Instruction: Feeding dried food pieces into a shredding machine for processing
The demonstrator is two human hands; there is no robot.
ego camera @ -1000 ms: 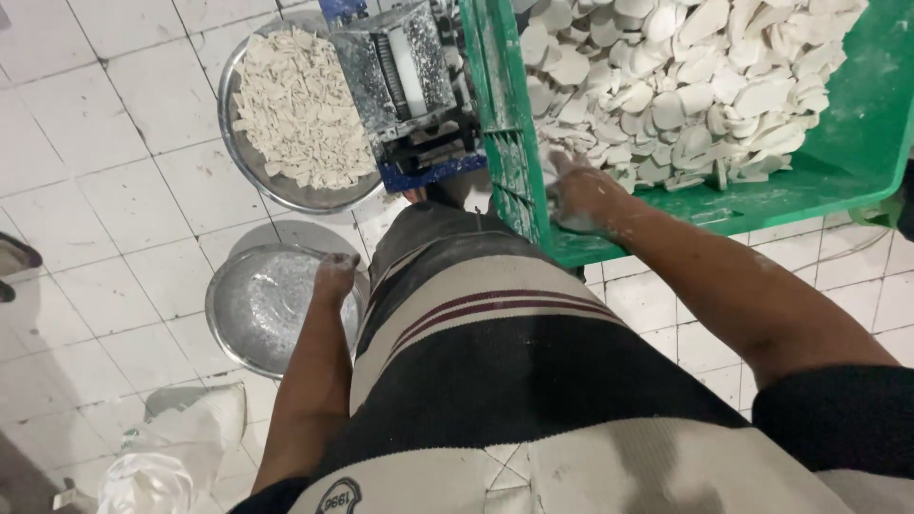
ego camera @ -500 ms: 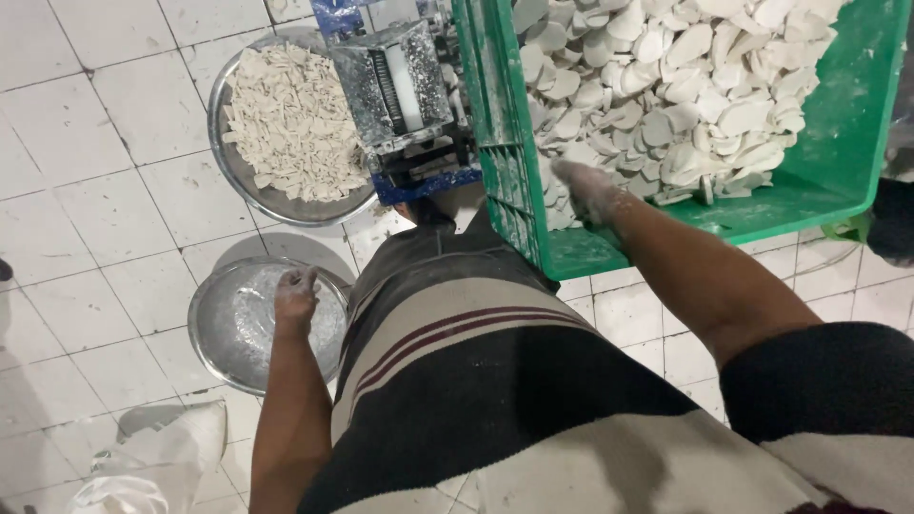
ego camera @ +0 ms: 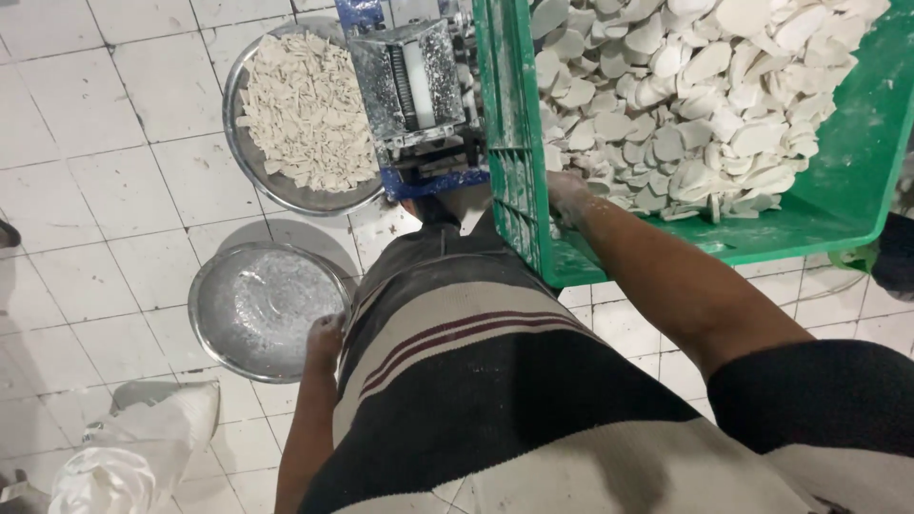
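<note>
Change since earlier frame: left hand (ego camera: pixel 324 335) now sits at the right-hand rim of the empty steel bowl (ego camera: pixel 259 309), where half a second ago I saw it over the bowl's upper edge; right hand (ego camera: pixel 568 193) stays at the crate's near corner
Left hand: I see the fingers curled over the bowl's rim, touching it; whether they grip the rim or only rest on it I cannot tell from this angle
Right hand: I see it reaching inside the green plastic crate (ego camera: pixel 838 205), dusted white, lying against the lowest dough pieces; the fingers are hidden by the crate wall, so I cannot tell how far open they are or whether they hold a piece
Empty steel bowl: stands on the white tiled floor (ego camera: pixel 86 190), beside my left leg, flour film on its inside
Crate contents: pale flat dough pieces (ego camera: pixel 685 86) heaped toward the far side; bare green bottom near the front edge
Cutting machine (ego camera: pixel 411 81): grey metal housing on a blue base, just left of the crate, straight ahead of my knee
Filled steel bowl (ego camera: pixel 303 114): touching the machine's left side, holding cut dough strips
White bag (ego camera: pixel 133 457): on the floor, lower left, well apart from both hands
</note>
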